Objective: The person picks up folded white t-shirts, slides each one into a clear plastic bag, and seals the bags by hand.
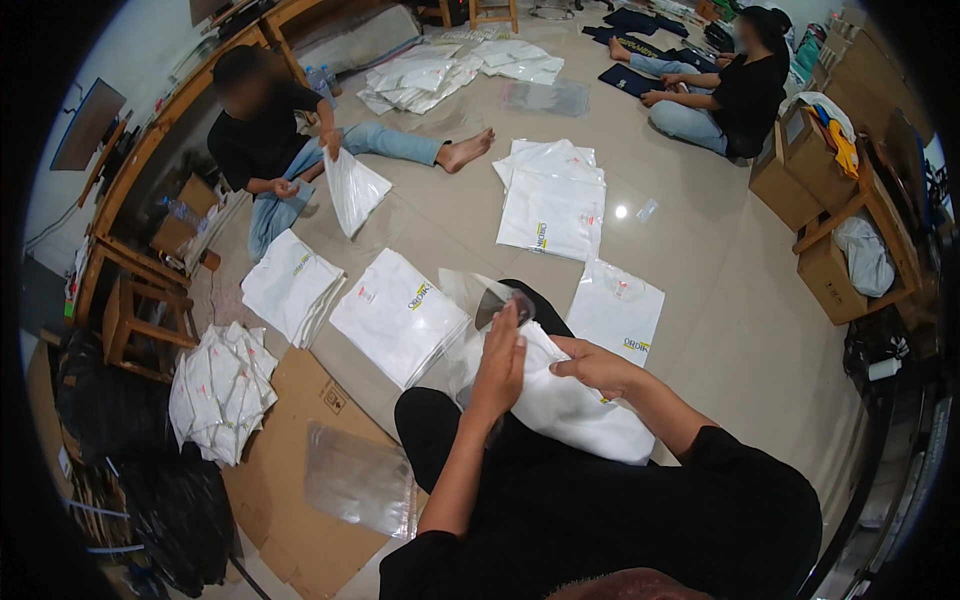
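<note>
White garment (580,415), one: over the lap (495,445). Right hand (603,370): pinching its upper edge. Left hand (503,355): fingers straight, together, against clear plastic (490,303). Step, apparently: bagging; next move calls for a wide-held opening. Clear bags (358,478): cardboard sheet's (265,475) right edge.

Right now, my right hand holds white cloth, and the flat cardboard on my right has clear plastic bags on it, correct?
Not quite: in the head view, the flat cardboard is on your left, not your right. The clear plastic bags do lie on it, and your right hand does hold white cloth.
</note>
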Demonstrator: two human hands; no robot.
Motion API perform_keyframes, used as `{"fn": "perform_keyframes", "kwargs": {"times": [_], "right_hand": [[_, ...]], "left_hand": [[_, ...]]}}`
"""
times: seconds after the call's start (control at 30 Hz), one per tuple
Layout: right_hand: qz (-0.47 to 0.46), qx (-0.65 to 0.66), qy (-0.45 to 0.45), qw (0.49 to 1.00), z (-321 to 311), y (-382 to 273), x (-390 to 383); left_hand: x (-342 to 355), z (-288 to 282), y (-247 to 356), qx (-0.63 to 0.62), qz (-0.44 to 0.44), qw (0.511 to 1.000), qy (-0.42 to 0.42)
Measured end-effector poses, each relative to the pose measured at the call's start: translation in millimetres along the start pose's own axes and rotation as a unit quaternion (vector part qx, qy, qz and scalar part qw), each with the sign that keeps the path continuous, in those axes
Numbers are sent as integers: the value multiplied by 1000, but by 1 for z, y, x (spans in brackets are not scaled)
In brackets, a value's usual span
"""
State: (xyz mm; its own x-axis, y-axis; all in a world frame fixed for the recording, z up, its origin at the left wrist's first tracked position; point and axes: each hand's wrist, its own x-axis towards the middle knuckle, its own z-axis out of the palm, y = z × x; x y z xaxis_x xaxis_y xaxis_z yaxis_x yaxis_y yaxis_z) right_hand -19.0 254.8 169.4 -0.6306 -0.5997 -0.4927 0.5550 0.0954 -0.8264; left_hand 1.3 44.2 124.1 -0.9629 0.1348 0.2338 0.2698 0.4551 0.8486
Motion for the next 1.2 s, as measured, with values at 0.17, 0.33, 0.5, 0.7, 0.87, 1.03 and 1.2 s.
{"fn": "perform_keyframes", "kwargs": {"times": [0.17, 0.33, 0.5, 0.7, 0.87, 1.03, 1.2], "right_hand": [[3, 98, 7, 995, -19, 0, -6], [-70, 242, -67, 966, -43, 0, -29], [-43, 264, -97, 959, -29, 8, -8], [-32, 228, -16, 973, -41, 14, -19], [-17, 129, 76, 989, -39, 5, -29], [35, -14, 99, 994, -2, -15, -18], [55, 64, 60, 995, -19, -12, -3]], "left_hand": [[16, -6, -25, -438, -162, 879, 97], [24, -11, -11, -527, -240, 815, -27], [8, 6, -1, -352, 74, 930, -82], [14, -4, -3, -599, -213, 772, -26], [24, -14, -1, -287, -166, 940, -79], [30, 30, 8, 50, 44, 996, -61], [32, 32, 46, 125, 76, 985, -90]]}}
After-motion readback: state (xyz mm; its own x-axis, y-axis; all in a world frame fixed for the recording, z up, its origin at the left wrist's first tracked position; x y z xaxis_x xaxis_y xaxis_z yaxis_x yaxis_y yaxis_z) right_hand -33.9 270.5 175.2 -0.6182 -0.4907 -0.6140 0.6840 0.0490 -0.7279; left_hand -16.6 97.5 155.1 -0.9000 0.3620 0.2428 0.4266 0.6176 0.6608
